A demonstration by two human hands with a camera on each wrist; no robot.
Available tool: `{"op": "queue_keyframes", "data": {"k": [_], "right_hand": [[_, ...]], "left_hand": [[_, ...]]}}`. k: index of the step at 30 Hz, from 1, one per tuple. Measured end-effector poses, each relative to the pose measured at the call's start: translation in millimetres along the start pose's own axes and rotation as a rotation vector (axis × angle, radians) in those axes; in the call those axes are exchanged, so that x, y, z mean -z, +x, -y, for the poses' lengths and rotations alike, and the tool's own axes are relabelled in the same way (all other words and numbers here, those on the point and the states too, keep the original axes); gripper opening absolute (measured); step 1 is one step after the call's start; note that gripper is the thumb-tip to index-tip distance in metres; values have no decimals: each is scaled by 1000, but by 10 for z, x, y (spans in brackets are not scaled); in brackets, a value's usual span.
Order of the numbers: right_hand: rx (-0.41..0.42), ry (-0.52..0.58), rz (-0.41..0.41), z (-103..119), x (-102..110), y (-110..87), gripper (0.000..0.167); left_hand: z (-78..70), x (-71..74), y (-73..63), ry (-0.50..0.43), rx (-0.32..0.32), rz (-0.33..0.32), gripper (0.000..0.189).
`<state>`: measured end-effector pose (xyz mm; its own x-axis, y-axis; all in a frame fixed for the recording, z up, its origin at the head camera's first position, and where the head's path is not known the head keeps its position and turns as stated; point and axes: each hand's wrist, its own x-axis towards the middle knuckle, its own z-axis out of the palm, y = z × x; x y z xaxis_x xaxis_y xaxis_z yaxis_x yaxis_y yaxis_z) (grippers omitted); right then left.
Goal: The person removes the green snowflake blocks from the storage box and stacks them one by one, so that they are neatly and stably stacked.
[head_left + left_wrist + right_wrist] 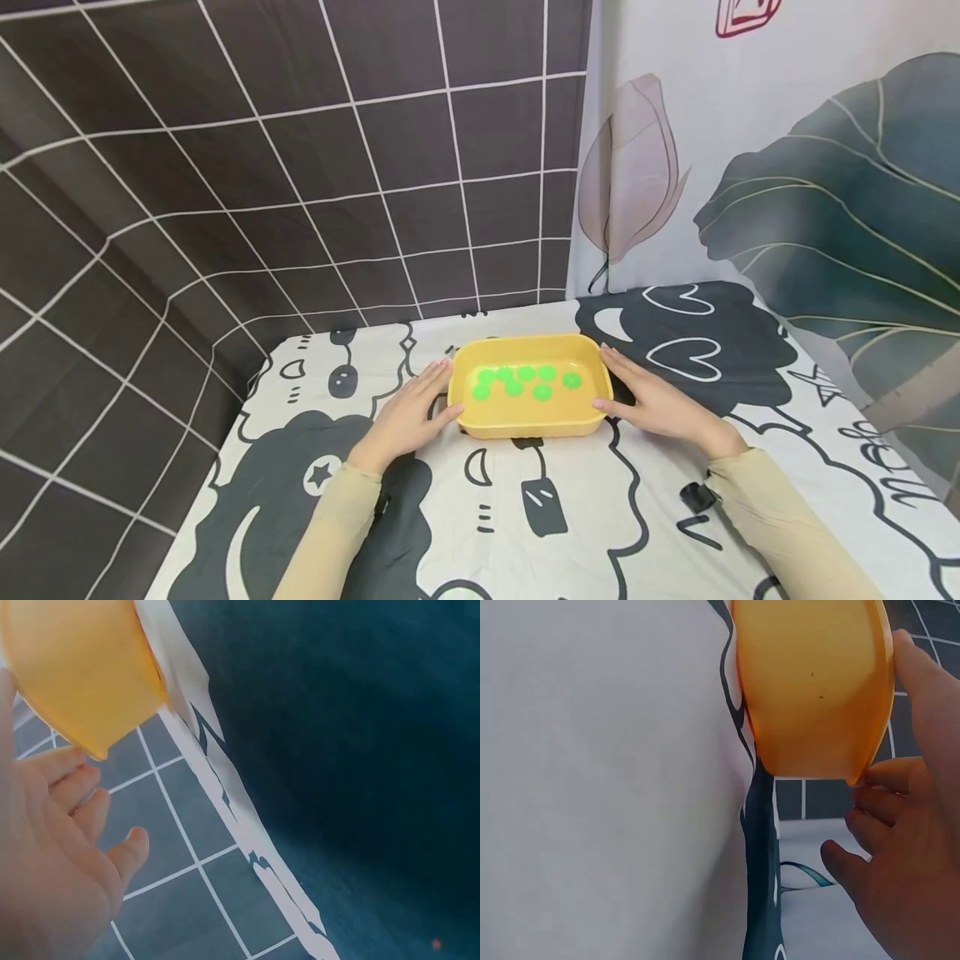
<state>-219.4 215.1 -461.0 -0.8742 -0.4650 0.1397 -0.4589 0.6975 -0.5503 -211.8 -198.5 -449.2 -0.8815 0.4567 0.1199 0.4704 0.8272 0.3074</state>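
beneath the tub (517, 413) we see a white cloth (585, 517) printed with black cartoon faces and wavy lines, spread out on every side of it. behind the tub and away to its left rises a dark wall (315, 192) ruled in a white grid; behind it to the right hangs a pale curtain (690, 108) with a pinkish bud and big blue-green leaves printed on it. inside the tub, on its floor, lie several small green pieces (525, 373), mostly toward the far side, some touching. at the tub's left end we have the left hand (408, 417), at its right end the right hand (656, 404); each grip is unclenched, fingers fairly straight, touching the end wall and rim. those fingers and thumbs cover bits of both ends. nearer us than the tub lie two beige sleeves (787, 517), covering some of the cloth. from both wrists, the tub's outer wall hides the pieces.
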Motion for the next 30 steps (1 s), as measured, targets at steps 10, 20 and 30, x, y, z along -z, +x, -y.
{"op": "queue_keyframes", "data": {"k": [10, 20, 30], "right_hand": [[3, -2, 12, -23, 4, 25, 96], [10, 5, 16, -48, 24, 42, 97], [2, 11, 22, -54, 15, 48, 98]], "left_hand": [[-8, 11, -6, 2, -16, 0, 77], [-49, 52, 7, -12, -2, 26, 78], [-178, 490, 343, -110, 11, 96, 79]]}}
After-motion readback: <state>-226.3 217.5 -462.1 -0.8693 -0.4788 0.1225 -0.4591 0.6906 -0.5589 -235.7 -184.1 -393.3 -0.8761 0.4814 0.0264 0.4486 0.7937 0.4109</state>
